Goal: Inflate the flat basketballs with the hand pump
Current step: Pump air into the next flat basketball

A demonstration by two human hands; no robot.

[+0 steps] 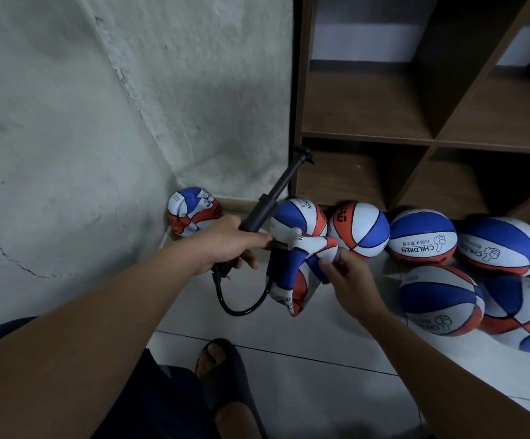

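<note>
Below the sandalled foot [217,359], the left hand [225,245] grips the hand pump [257,217] while the right hand [349,280] pinches the crumpled flat basketball [298,274] held above the floor; steadying the valve would help seat the hose [241,304].

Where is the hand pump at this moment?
In the head view, the hand pump is left of centre, gripped by the left hand, its handle pointing up toward the wooden shelf, beside the flat basketball the right hand holds.

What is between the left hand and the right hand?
In the head view, the flat ball lies between the left hand and right hand.
</note>
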